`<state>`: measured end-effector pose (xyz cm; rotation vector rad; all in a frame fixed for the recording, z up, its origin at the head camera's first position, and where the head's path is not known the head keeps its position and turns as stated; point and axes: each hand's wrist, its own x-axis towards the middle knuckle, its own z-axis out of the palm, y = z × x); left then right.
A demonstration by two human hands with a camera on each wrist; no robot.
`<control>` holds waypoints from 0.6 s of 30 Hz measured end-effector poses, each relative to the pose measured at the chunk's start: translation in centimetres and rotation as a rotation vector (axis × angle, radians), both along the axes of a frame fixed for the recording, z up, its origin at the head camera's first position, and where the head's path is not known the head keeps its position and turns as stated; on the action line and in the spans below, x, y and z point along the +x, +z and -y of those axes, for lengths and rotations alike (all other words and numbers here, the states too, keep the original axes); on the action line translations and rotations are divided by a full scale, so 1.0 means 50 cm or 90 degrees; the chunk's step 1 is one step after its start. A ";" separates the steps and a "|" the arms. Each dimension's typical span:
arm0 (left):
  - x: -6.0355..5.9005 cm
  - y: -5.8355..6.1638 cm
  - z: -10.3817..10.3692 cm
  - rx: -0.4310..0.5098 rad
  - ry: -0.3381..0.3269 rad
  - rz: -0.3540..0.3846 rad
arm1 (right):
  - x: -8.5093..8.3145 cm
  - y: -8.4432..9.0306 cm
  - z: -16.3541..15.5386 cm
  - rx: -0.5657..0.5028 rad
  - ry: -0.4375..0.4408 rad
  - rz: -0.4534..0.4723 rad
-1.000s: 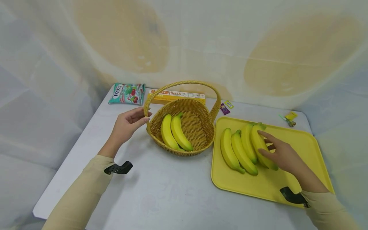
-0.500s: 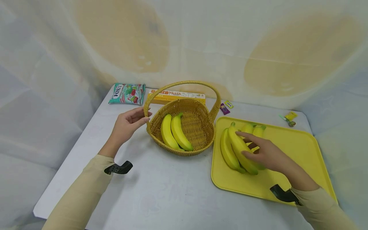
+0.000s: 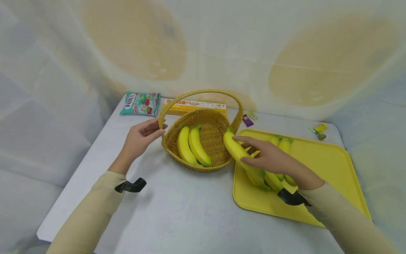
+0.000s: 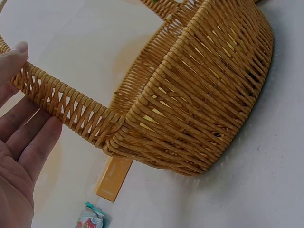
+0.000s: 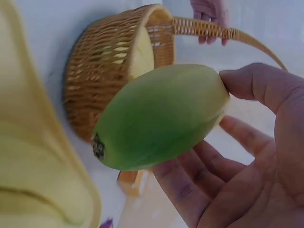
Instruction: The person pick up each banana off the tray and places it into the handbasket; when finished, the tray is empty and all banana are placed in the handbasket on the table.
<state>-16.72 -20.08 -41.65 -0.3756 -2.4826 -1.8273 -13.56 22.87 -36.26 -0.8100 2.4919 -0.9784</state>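
A wicker basket (image 3: 203, 165) with a tall handle (image 3: 177, 98) stands mid-table with two bananas (image 3: 194, 146) inside. My left hand (image 3: 139, 138) holds the handle's left base, thumb on top, fingers under it (image 4: 28, 142). My right hand (image 3: 266, 157) grips one banana (image 3: 236, 150), lifted off the yellow tray (image 3: 326, 158) and held at the basket's right rim. In the right wrist view its green end (image 5: 156, 118) rests between thumb and fingers, the basket (image 5: 104, 71) behind. Three bananas (image 3: 279, 144) stay on the tray, partly hidden by my arm.
A teal sweets bag (image 3: 140, 103) and a yellow pasta box (image 3: 193, 105) lie behind the basket. Small wrappers (image 3: 248, 118) and a yellow sweet (image 3: 320, 128) lie near the tray's far edge. White cloth walls the table behind and at the sides.
My right hand took a banana from the tray's row, lifted it and carried it left to the basket's rim. The left hand stayed on the handle.
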 end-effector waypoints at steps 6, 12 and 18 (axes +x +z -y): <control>0.002 0.003 -0.002 0.006 -0.006 0.001 | -0.051 0.006 0.056 0.002 0.007 0.019; 0.003 0.006 -0.002 0.008 -0.007 -0.003 | -0.097 0.012 0.116 0.029 -0.017 0.101; 0.003 0.005 0.000 0.005 -0.004 0.003 | -0.143 -0.002 0.166 0.058 -0.033 0.117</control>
